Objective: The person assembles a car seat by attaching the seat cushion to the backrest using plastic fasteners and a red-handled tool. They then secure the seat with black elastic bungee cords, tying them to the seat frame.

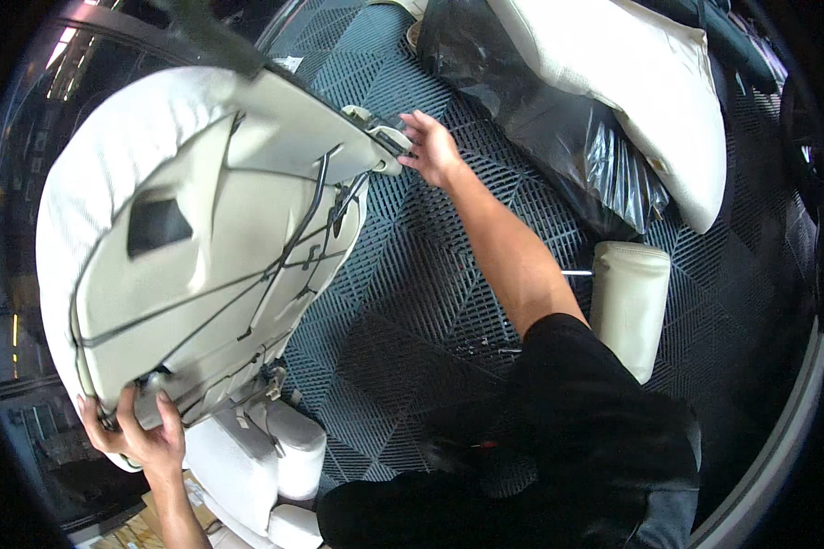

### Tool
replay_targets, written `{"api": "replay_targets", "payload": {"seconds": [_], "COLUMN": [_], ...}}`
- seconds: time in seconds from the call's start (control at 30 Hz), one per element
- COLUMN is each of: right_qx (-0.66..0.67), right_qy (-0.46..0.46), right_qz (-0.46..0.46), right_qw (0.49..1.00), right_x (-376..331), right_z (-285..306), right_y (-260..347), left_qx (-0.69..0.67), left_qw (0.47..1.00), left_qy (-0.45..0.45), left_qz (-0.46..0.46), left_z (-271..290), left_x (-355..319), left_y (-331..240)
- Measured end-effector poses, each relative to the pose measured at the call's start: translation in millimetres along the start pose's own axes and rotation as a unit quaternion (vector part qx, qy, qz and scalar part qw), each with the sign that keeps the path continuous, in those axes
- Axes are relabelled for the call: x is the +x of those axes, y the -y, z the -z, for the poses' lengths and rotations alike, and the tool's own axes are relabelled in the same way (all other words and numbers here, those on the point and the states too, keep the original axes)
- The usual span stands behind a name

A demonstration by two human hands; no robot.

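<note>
Head view, looking down: one large cream-white upholstered car seat back (183, 238), turned rear face up, showing dark wire springs and rods, a dark rectangular opening and a cream plastic panel; it is held tilted above the dark grey ribbed grid floor mat (412, 274), toward the mat's left edge. Left hand (142, 439), at the seat back's lower edge, fingers curled narrow over the padded rim, apparently carrying the weight from below. Right hand (433, 148), arm stretched out, fingers closed on the small cream plastic bracket (380, 137) at the seat back's upper right corner, likely steadying that end so the piece stays level between both grips. Below the seat back, near the mat's lower left corner: white padded seat cushion sections (256, 457), resting on the floor. Right of centre: one cream cylindrical headrest cushion (630, 302) lying on the mat, a thin metal post showing at its left. Toward the upper right edge: a second cream upholstered cushion (641, 82) lying across crumpled black plastic sheeting (577, 146), probably as wrapping.
</note>
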State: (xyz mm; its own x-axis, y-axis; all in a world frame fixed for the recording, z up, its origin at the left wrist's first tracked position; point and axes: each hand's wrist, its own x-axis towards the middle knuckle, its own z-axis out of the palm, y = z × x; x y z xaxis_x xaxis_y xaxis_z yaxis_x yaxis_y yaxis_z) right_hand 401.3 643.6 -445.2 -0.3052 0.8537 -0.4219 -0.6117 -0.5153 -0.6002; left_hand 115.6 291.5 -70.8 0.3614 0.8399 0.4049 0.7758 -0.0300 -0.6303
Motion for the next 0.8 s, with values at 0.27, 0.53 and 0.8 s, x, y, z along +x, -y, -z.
{"api": "replay_targets", "payload": {"seconds": [0.27,0.53,0.8], "right_qx": [0.046,0.032,-0.293], "right_qy": [0.048,-0.032,-0.180], "right_qz": [-0.011,0.032,0.469], "right_qw": [0.998,0.998,0.813], "right_x": [26.9,19.1,-77.3], "right_z": [-16.5,-17.6,-39.8], "right_y": [1.0,-5.7,-4.9], "left_qx": [0.022,0.006,-0.004], "left_qw": [0.999,0.999,1.000], "left_qy": [0.015,-0.018,-0.022], "left_qz": [-0.030,-0.034,0.001], "left_z": [-5.2,-9.0,-8.2], "left_x": [0.0,0.0,-1.2], "left_y": [1.5,1.7,-2.5]}}
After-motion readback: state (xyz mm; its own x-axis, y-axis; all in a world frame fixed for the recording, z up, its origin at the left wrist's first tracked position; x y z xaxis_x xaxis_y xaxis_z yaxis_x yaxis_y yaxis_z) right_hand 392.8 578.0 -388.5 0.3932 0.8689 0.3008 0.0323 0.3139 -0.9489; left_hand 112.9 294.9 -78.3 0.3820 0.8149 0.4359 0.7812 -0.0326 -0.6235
